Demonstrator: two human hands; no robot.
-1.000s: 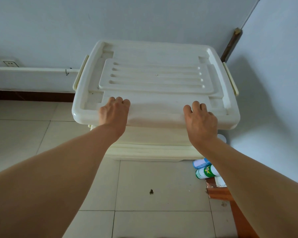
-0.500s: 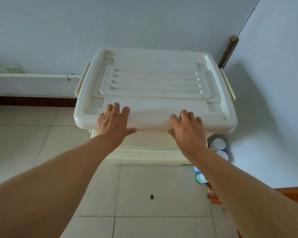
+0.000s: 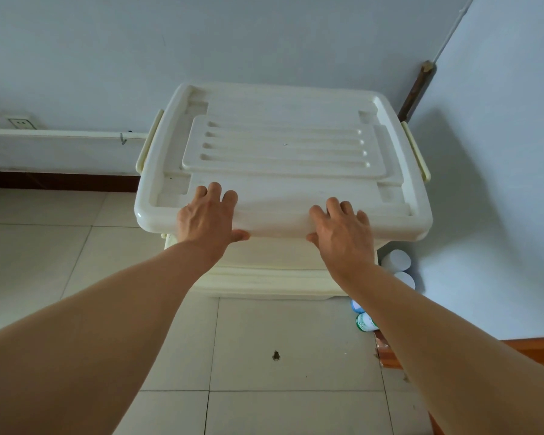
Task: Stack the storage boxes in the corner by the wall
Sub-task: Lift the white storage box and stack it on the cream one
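Both hands have slid inward; left hand [image 3: 209,216] and right hand [image 3: 339,229] press flat, fingers spread (thumbs under), on the top box [image 3: 283,152], wall dead ahead.

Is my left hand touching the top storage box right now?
Touching. The head view shows the left hand lying on the top storage box, fingers over its near rim.

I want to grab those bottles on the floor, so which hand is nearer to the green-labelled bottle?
Right. The right hand rests on the top box's lid almost directly above the green-labelled bottle; the left hand rests on the lid's front edge further left.
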